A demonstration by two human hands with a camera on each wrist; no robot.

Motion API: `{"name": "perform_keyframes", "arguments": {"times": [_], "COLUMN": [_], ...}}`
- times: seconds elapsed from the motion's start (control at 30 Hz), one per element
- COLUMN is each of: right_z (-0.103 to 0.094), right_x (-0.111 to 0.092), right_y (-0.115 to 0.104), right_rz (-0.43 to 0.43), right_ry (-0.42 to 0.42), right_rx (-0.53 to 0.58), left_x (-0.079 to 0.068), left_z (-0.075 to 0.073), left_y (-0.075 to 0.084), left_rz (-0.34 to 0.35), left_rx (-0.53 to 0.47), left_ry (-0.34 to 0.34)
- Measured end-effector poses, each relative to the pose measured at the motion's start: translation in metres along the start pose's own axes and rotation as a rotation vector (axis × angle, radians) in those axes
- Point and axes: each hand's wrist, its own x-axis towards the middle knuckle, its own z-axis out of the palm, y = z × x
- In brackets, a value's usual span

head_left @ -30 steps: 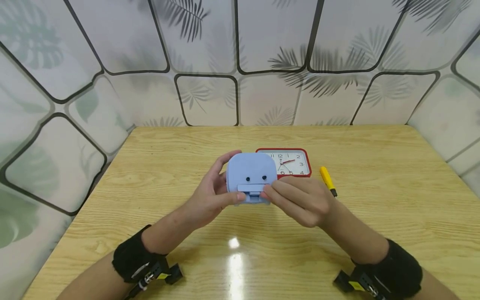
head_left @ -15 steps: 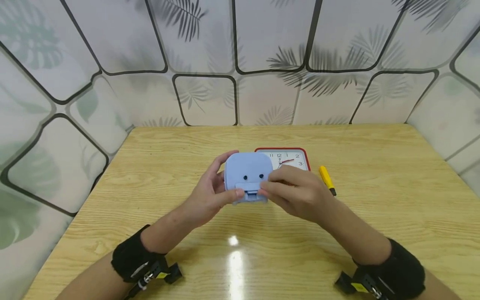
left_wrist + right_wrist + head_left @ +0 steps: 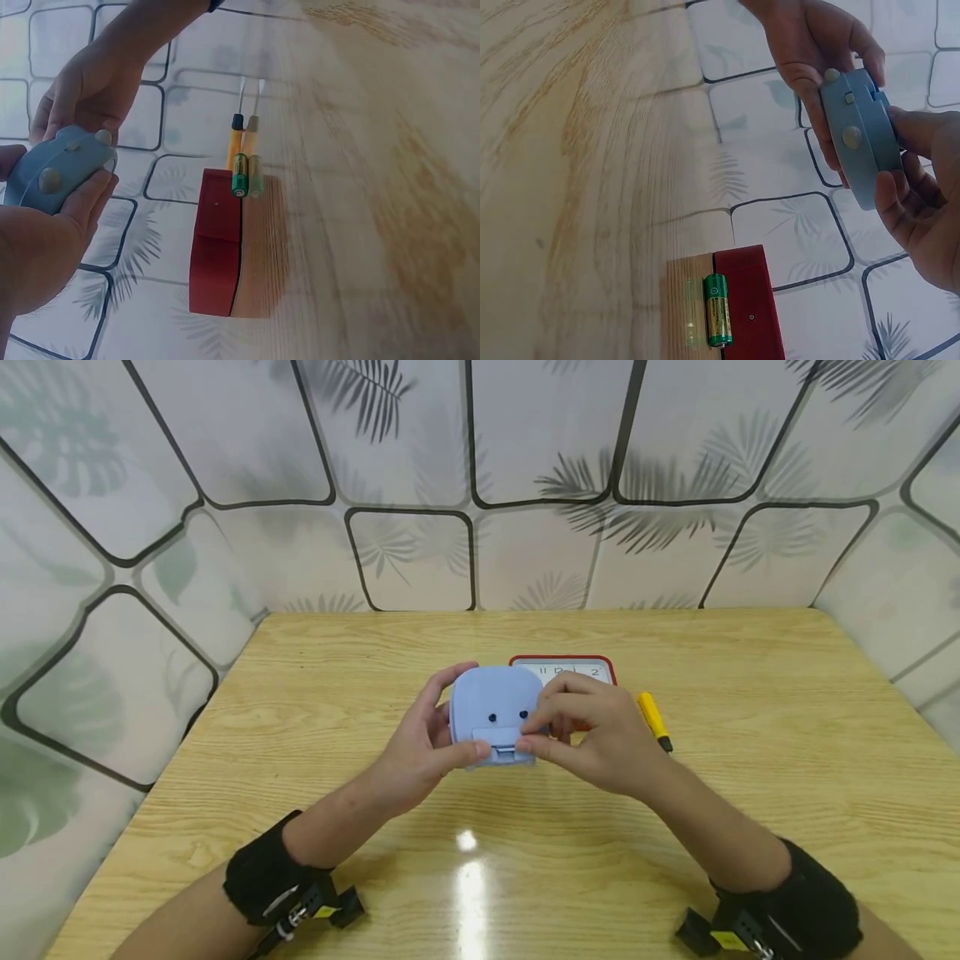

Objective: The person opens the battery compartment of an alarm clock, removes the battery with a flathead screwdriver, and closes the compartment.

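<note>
A light blue rounded plastic case with two small black knobs is held above the table, its back toward the head camera. My left hand grips its left side, thumb on the lower edge and fingers behind. Low on the back sits a narrow battery cover, with a slot below it. My right hand pinches the right end of that cover between thumb and index finger, other fingers curled. In the right wrist view, rounded feet show on the case's underside. The case's front is hidden.
Behind the right hand lies a red-framed clock, partly covered in the head view. A green battery lies beside it on the table. To the right is a yellow-handled screwdriver. A patterned partition stands behind.
My right hand has shifted slightly up and left, its fingers more bent at the cover, hiding more of the red clock. The cover appears flatter against the case. The left hand has barely moved.
</note>
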Motion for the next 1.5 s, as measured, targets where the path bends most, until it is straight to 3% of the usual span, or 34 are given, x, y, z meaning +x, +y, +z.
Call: {"name": "perform_keyframes", "arguments": {"times": [0.4, 0.6, 0.73, 0.9, 1.03, 1.17, 1.33, 1.5], "right_z": [0.004, 0.0056, 0.0064, 0.0054, 0.0065, 0.0079, 0.0039, -0.0012], "right_x": [-0.0022, -0.0026, -0.0023, -0.0024, -0.0034, -0.0048, -0.0044, -0.0015], "right_y": [-0.0023, -0.0035, -0.0031, 0.0001, 0.0012, 0.0006, 0.0001, 0.0006], "right_rz": [0.09, 0.094, 0.034, -0.124, -0.143, -0.132, -0.124, -0.073], "right_ry": [-0.005, -0.002, -0.006, -0.039, -0.117, -0.188, -0.207, -0.174], "right_rx": [0.068, 0.062, 0.002, -0.165, -0.211, -0.252, -0.302, -0.247], "left_x": [-0.0024, -0.0029, -0.0025, -0.0014, -0.0019, -0.0032, -0.0027, -0.0002], "left_z": [0.0027, 0.002, 0.0006, 0.0009, 0.0014, -0.0002, -0.0009, -0.0019], "left_y": [-0.0004, -0.0006, -0.0014, -0.0024, -0.0026, -0.0027, -0.0016, 0.0004], "left_rz": [-0.014, -0.026, -0.052, -0.115, -0.139, -0.135, -0.152, -0.151], "left_rx": [0.061, 0.072, 0.059, -0.021, -0.028, -0.025, -0.096, -0.147], "left_ry": [0.038, 0.039, 0.056, 0.076, 0.036, -0.052, -0.102, -0.096]}}
